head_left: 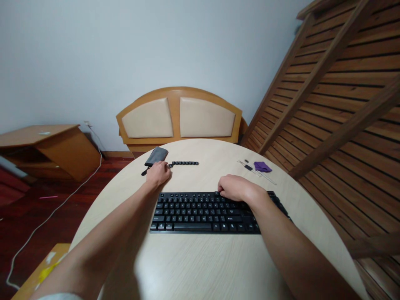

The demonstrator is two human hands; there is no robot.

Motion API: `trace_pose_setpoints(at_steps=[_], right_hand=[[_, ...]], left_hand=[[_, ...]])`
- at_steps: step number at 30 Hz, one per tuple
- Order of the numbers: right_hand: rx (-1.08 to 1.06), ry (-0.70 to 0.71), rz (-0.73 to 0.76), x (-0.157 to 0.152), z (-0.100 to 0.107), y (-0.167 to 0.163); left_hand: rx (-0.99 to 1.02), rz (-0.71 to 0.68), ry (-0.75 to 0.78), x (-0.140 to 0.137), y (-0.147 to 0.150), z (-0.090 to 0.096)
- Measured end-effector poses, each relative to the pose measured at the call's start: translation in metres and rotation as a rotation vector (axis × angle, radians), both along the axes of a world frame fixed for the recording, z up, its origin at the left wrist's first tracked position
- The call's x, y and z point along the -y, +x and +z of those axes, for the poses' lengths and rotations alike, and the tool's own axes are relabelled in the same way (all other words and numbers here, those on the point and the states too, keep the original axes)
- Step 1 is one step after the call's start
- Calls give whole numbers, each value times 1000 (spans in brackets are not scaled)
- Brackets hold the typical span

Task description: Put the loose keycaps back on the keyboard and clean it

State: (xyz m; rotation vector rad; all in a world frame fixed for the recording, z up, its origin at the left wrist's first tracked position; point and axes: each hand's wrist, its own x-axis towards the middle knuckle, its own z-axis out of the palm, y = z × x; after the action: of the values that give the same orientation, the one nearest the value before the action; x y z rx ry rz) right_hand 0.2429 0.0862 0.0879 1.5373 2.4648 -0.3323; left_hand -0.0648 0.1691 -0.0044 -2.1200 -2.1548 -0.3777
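Pale tabletop [193, 266]: keyboard [196, 212] partly beneath the right hand [233, 187].

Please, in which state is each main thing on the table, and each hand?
Keyboard: lying flat, partly covered.
Black keycaps: loose, in a row.
Grey pouch: lying down, closure unclear.
Purple cloth: not spread flat.
Left hand: curled, at the row's left end.
Right hand: curled, at the keyboard's far edge.
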Motion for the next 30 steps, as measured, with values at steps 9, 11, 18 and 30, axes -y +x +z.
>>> trace_pose_setpoints(at_steps=[9, 11, 18, 30], right_hand=[[-6, 20, 3, 4, 0, -6], [-12, 23, 6, 7, 1, -9], [-87, 62, 77, 16, -1, -25], [-429, -81, 410, 22, -56, -58]], left_hand=[[111, 65, 18, -6, 6, -1], [144, 70, 23, -9, 7, -1], [306, 92, 30, 2, 1, -4], [862, -264, -123, 97, -44, -1]])
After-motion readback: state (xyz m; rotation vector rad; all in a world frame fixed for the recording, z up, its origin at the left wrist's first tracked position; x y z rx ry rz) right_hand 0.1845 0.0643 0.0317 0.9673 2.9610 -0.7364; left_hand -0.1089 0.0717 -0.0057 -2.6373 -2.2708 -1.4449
